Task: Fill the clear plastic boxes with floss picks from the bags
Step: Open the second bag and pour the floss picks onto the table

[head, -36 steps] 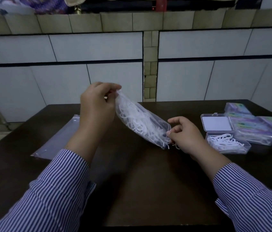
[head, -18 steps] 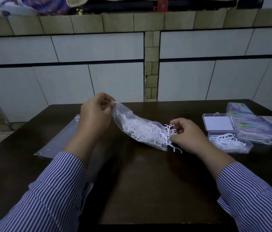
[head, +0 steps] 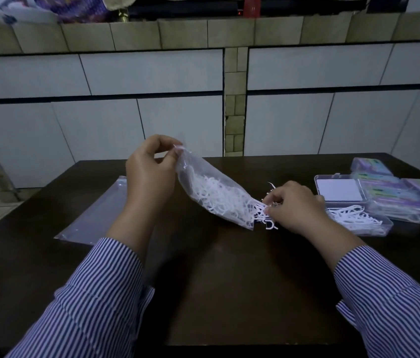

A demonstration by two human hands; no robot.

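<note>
My left hand [head: 152,174] pinches the closed upper end of a clear plastic bag [head: 214,192] full of white floss picks, holding it tilted with the open end down to the right. My right hand [head: 294,205] grips a bunch of floss picks [head: 264,215] sticking out of the bag's mouth, just above the dark table [head: 229,280]. Right of that hand stands an open clear plastic box [head: 358,220] partly filled with white picks, its lid [head: 340,189] flipped back behind it.
Several closed boxes with purple and green labels [head: 394,195] are stacked at the table's right edge. A flat empty plastic bag [head: 95,215] lies on the left side of the table. A tiled wall rises behind the table.
The bag has dropped lower and tilted flatter. Floss picks have slid out of its mouth, and my right hand has closed round them and drawn them slightly rightward.
</note>
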